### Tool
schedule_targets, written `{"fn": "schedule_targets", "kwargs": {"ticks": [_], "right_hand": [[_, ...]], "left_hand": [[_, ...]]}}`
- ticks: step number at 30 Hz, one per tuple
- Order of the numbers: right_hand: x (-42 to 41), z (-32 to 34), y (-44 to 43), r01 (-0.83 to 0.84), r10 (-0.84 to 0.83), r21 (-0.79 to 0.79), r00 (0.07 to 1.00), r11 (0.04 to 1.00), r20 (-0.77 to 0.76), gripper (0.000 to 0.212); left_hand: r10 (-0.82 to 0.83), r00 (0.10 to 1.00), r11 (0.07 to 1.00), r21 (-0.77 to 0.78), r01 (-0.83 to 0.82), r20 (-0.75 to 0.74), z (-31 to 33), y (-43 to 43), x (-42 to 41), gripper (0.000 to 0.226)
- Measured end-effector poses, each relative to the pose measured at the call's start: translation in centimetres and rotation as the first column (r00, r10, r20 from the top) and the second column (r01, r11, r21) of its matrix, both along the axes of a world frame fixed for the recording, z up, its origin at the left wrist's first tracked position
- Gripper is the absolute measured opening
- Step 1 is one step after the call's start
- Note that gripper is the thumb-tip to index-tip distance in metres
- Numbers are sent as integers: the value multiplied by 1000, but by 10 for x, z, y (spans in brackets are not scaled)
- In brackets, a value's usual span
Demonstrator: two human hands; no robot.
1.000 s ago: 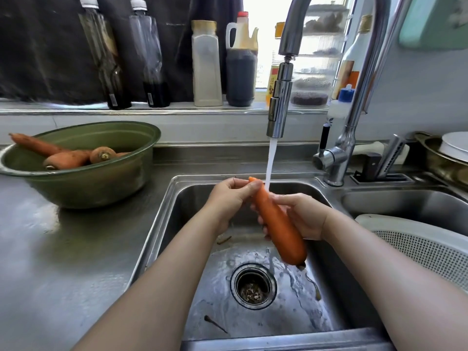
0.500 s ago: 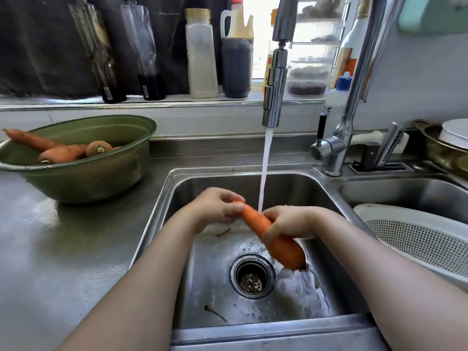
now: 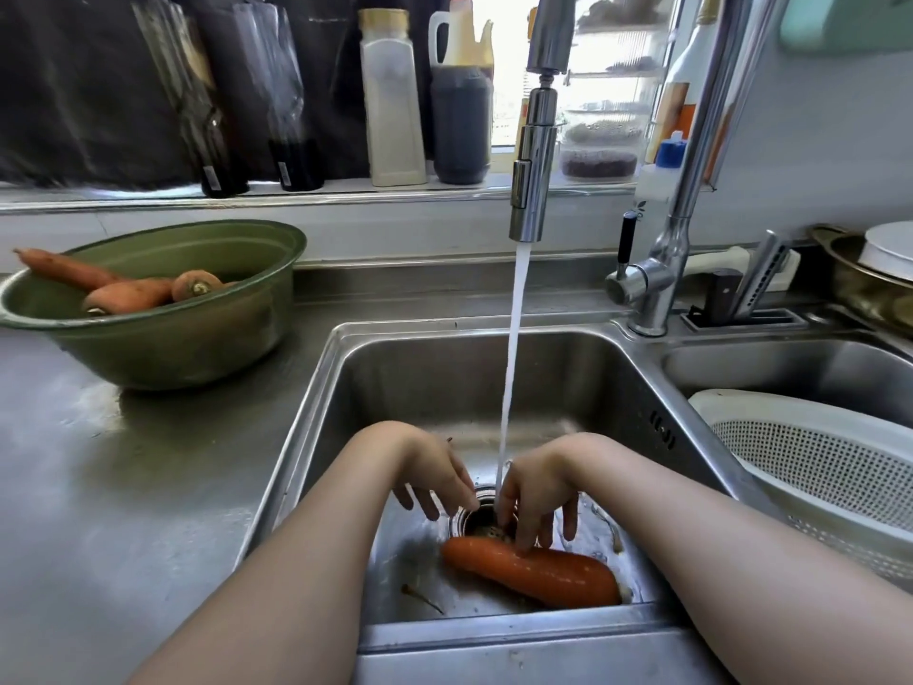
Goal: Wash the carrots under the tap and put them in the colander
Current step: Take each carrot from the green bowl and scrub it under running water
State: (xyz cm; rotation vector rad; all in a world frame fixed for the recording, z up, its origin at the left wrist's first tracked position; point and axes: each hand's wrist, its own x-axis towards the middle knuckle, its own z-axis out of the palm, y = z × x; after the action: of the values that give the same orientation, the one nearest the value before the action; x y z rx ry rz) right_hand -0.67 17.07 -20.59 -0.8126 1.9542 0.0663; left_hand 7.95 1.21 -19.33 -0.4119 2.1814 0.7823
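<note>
A carrot [image 3: 533,571] lies on the sink [image 3: 444,373] floor at lower centre, just in front of the drain. The right hand [image 3: 536,491] hangs with its fingers spread, fingertips touching the carrot. The left hand [image 3: 435,479] hangs beside it with loose fingers, holding nothing. Water from the tap [image 3: 531,190] falls between them. The white colander [image 3: 741,402] sits at right.

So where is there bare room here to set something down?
The steel counter is bare in front of the green bowl, left of the sink. The strip behind the sink, between bowl and tap, is bare too but narrow. Crowded: the window ledge with bottles, the right basin with the colander, the sink floor with carrot, left hand and right hand.
</note>
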Motion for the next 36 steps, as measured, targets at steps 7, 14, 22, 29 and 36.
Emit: {"fn": "schedule_targets", "kwargs": {"ticks": [7, 14, 22, 29, 36], "right_hand": [[10, 40, -7, 78, -96, -220, 993, 972, -72, 32], [38, 120, -37, 10, -128, -527, 974, 850, -187, 10], [60, 217, -115, -86, -291, -783, 899, 616, -327, 14], [81, 235, -219, -279, -169, -739, 867, 613, -468, 26], [90, 213, -291, -384, 43, -476, 812, 791, -582, 67]], "left_hand": [[59, 973, 985, -146, -93, -224, 38, 4, 8, 38], [21, 859, 959, -231, -161, -512, 132, -8, 23, 17], [100, 680, 904, -220, -368, -726, 221, -97, 87, 13], [148, 658, 781, -321, -535, -738, 219, -201, 121, 21], [199, 749, 812, -322, -487, -632, 198, -252, 138, 47]]}}
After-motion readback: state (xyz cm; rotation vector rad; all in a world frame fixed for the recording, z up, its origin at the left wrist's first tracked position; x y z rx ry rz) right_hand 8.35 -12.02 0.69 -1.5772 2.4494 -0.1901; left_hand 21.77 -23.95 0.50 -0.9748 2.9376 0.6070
